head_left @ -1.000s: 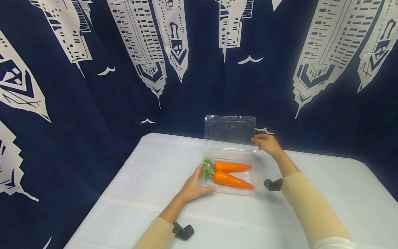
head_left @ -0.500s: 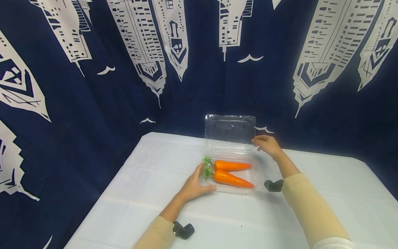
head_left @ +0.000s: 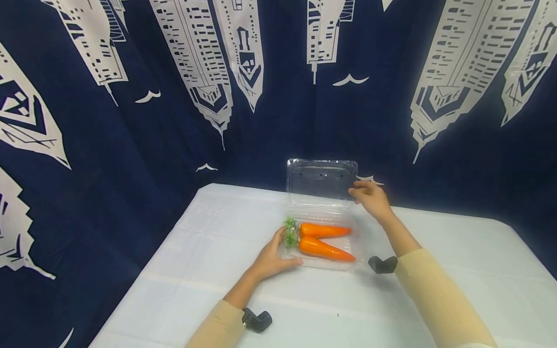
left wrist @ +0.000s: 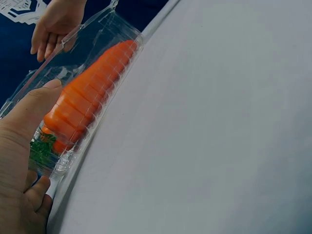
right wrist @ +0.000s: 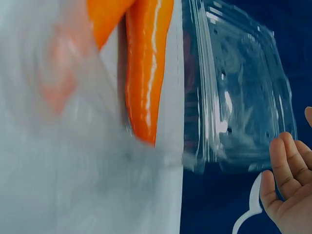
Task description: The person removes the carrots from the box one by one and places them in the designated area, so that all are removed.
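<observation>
A clear plastic container with a hinged lid has its base (head_left: pixel 324 265) on the white table and its lid (head_left: pixel 322 182) raised at the back. Two orange carrots lie side by side in the base, the rear carrot (head_left: pixel 324 230) and the front carrot (head_left: pixel 326 249), green leafy tops (head_left: pixel 290 233) to the left. My left hand (head_left: pixel 271 257) grips the base's left end, thumb (left wrist: pixel 41 105) along the front wall, fingers curled at the end. At the lid's right edge is my right hand (head_left: pixel 372 197), its fingers loosely extended and fingertips (right wrist: pixel 279 146) right at the plastic.
A white cloth (head_left: pixel 174 270) covers the table, whose far edge runs just behind the container. Beyond hangs a dark blue curtain (head_left: pixel 278 130) with white building prints. Black wrist devices are worn on the left wrist (head_left: pixel 257 321) and right wrist (head_left: pixel 383 264).
My right hand has shifted slightly up and left along the lid's edge, its fingers straightening from their earlier pinch. The left hand, carrots and container stay as they were.
</observation>
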Demonstrator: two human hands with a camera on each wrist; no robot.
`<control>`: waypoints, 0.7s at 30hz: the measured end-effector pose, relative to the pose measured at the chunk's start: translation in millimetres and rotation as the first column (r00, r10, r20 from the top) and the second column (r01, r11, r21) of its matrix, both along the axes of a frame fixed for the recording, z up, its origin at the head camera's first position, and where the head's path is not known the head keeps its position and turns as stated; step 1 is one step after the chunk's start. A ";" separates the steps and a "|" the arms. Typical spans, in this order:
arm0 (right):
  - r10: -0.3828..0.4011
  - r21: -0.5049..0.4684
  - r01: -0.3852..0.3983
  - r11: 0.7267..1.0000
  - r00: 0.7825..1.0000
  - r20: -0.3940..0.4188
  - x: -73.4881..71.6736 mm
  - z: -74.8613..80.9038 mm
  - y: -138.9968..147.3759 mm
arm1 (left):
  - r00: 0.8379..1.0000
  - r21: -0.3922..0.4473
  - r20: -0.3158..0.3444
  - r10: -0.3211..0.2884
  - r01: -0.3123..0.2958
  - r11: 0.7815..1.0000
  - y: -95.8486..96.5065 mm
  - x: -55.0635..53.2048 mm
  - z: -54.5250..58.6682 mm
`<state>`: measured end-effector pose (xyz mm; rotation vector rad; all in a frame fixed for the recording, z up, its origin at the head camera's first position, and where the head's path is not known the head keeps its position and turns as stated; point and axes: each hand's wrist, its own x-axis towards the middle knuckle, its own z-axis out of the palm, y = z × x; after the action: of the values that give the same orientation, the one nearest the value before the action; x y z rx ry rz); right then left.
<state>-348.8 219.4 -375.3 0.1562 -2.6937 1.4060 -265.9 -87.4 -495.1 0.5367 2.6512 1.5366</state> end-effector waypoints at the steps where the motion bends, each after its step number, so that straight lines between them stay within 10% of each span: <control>1: 0.012 -0.001 -0.012 1.000 1.000 0.002 1.1 -0.2 -3.1 | 1.000 0.000 0.000 0.001 -0.001 1.000 0.0 -0.1 0.3; 21: 0.274 0.201 -0.278 0.940 0.961 0.045 15.0 -34.3 -52.4 | 1.000 0.003 0.010 0.005 -0.005 1.000 -0.8 -1.2 -1.8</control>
<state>-333.8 167.0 -409.6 0.5621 -2.9166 1.1863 -267.1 -88.2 -496.9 0.5215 2.6454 1.5403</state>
